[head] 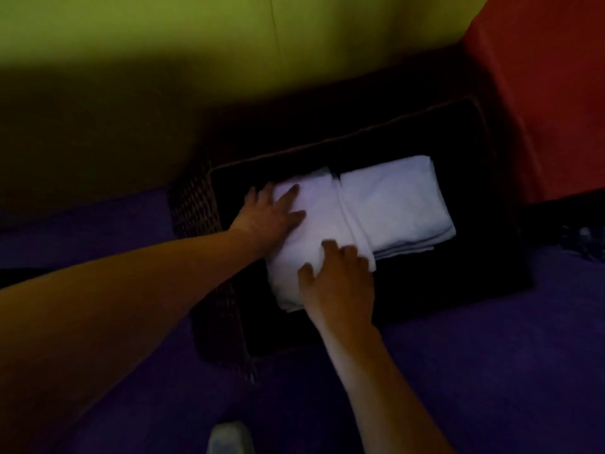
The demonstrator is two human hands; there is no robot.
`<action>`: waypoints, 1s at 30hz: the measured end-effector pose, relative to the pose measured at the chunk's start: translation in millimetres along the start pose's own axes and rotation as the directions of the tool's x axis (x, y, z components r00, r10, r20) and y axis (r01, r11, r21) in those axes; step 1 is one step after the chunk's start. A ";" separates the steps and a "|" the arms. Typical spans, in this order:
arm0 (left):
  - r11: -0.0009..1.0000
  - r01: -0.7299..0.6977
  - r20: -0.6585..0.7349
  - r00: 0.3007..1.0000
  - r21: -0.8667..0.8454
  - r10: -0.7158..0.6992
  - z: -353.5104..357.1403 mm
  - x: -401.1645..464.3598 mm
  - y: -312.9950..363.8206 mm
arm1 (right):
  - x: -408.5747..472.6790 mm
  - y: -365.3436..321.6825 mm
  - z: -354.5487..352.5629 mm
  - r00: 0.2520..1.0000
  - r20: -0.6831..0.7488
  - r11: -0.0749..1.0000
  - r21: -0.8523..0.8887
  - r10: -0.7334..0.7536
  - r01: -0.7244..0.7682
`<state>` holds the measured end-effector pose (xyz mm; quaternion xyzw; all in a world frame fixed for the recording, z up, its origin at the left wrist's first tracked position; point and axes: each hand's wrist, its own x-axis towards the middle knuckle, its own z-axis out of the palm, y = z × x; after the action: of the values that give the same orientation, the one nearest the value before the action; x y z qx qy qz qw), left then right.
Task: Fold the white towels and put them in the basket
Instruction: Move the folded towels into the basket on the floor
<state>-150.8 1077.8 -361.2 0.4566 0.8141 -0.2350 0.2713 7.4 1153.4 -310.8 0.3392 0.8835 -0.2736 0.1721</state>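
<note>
Two folded towel stacks (327, 224) (396, 204) fill the wicker basket's (196, 217) middle; dark open room remains along its right and far walls.

Purple carpeted floor (474, 371), dark wicker basket (209, 224) resting on it

1. Dark woven basket (196, 204) sits mid-frame on a purple surface (474, 371).
2. 2 folded white towel stacks inside: left stack (314, 231), right stack (396, 204), edges touching.
3. Left hand (268, 214) lies flat w/ straight fingers on left stack's upper left part.
4. Right hand (340, 280) rests on the same stack's lower edge, fingers slightly bent.
5. Yellow-green wall (196, 44) upper left; red panel (550, 93) upper right.
6. Pale blurred object (229, 437) at bottom edge, can't tell what.
</note>
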 end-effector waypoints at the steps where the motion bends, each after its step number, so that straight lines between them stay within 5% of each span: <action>1: 0.999 0.022 -0.021 1.000 -0.030 -0.022 0.9 -3.4 3.0 | 10.6 6.8 -3.5 0.999 -0.025 0.999 -0.018 -0.038 0.038; 5: 0.965 0.067 -0.091 0.992 -0.255 -0.093 12.7 -36.1 20.1 | 31.6 5.0 7.9 0.964 0.261 0.996 -0.082 0.049 -0.028; 9: 0.954 0.091 -0.036 0.994 -0.286 -0.105 41.3 -39.9 49.9 | 36.8 4.2 35.8 0.883 0.468 0.999 -0.011 0.035 -0.034; 12: 0.955 0.115 0.024 0.993 -0.272 -0.113 57.8 -29.3 53.6 | 45.9 24.2 30.3 0.904 0.424 0.979 -0.158 -0.053 0.131; 16: 0.921 0.163 0.045 0.987 -0.355 -0.157 58.6 -17.7 61.2 | 61.8 49.2 10.5 0.947 0.013 0.887 -0.347 -0.322 0.306; 21: 0.901 0.124 0.079 0.992 -0.416 -0.100 62.5 -13.0 50.9 | 105.1 83.7 -3.5 0.952 0.237 0.845 -0.453 -0.195 0.286; 30: 0.884 0.130 0.021 0.991 -0.450 -0.135 80.3 0.8 45.2 | 135.9 117.1 -6.5 0.923 0.309 0.837 -0.419 -0.231 0.351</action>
<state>-93.6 1049.0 -427.5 0.3260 0.8770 -0.0556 0.3486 -8.8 1298.6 -415.1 0.1120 0.9361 -0.1158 0.3126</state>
